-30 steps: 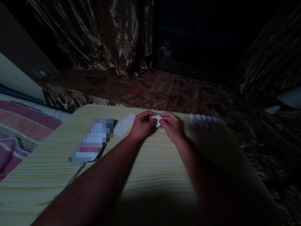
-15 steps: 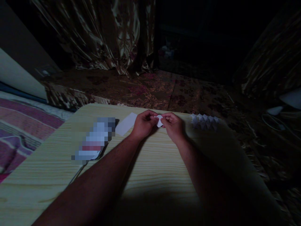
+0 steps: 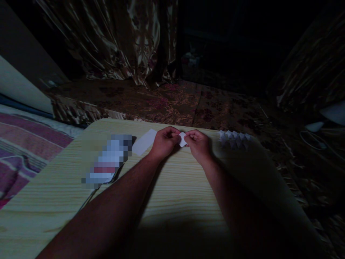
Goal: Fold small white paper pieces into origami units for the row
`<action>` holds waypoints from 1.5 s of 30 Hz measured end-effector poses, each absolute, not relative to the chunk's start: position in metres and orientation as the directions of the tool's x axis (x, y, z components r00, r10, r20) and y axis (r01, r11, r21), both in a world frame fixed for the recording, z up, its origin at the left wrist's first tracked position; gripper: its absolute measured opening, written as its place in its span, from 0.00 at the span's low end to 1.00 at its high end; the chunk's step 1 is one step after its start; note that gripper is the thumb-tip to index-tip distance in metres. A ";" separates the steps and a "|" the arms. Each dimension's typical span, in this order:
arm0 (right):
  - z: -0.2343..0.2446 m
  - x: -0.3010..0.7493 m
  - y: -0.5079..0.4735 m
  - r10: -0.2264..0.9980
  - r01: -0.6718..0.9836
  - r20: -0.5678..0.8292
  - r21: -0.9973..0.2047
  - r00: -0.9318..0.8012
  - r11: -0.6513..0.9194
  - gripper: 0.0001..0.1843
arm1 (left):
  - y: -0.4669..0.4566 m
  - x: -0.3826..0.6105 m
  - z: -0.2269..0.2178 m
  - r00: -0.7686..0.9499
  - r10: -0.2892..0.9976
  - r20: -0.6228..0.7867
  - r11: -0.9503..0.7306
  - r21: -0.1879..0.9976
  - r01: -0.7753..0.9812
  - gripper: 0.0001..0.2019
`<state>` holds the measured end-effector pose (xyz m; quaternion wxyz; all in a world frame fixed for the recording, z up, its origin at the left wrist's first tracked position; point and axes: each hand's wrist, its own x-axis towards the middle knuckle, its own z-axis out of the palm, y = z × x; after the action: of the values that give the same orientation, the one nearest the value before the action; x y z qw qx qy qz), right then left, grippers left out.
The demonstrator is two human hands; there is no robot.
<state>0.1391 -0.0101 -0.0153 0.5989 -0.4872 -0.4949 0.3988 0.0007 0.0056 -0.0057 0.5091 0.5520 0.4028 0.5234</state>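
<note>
A small piece of white paper (image 3: 182,139) is held between my two hands near the far edge of the table. The fingers and thumb of my left hand (image 3: 165,143) pinch its left side. My right hand (image 3: 198,143) grips the right side in the same way. Fingers cover parts of the paper, so its full shape is hidden. Just left of my left hand lies a flat white paper strip (image 3: 144,142). To the right of my right hand stand several small folded white paper pieces (image 3: 234,139) in rows.
The pale wooden table (image 3: 178,201) has rounded corners. A blurred-out device (image 3: 109,160) with a cable lies at the left. Behind the table is a ledge with patterned cloth (image 3: 172,100) below curtains (image 3: 145,39). A striped bed cover (image 3: 18,144) is at the left.
Both hands stay in nearly the same place. The visible part of the small paper looks slightly more angular, with its outline turned a little between the fingers.
</note>
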 end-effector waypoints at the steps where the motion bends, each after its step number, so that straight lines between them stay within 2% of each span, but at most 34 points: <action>1: -0.016 0.139 -0.010 0.961 -0.005 0.202 -0.978 0.187 0.207 0.09 | 0.005 0.001 -0.005 0.130 0.977 0.167 -0.155 0.983 -0.095 0.08; 14: -0.013 0.142 -0.012 0.962 -0.023 0.232 -0.971 0.141 0.238 0.08 | 0.008 -0.002 -0.006 0.184 0.969 0.162 -0.134 0.979 -0.155 0.06; 28: -0.011 0.144 -0.015 0.960 -0.029 0.249 -0.967 0.128 0.255 0.06 | 0.005 -0.001 0.000 0.170 0.976 0.136 -0.103 0.977 -0.189 0.04; 35: -0.010 0.144 -0.015 0.965 -0.030 0.228 -0.972 0.130 0.234 0.05 | 0.005 -0.002 0.000 0.186 0.970 0.158 -0.129 0.979 -0.155 0.09; 45: -0.008 0.142 -0.013 0.978 -0.107 0.175 -0.977 0.112 0.187 0.19 | 0.005 0.000 -0.002 0.153 0.969 0.193 -0.160 0.966 -0.205 0.16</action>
<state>0.1417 -0.0132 -0.0080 0.5967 -0.4473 -0.4871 0.4544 0.0002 0.0047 -0.0023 0.5403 0.5337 0.3581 0.5432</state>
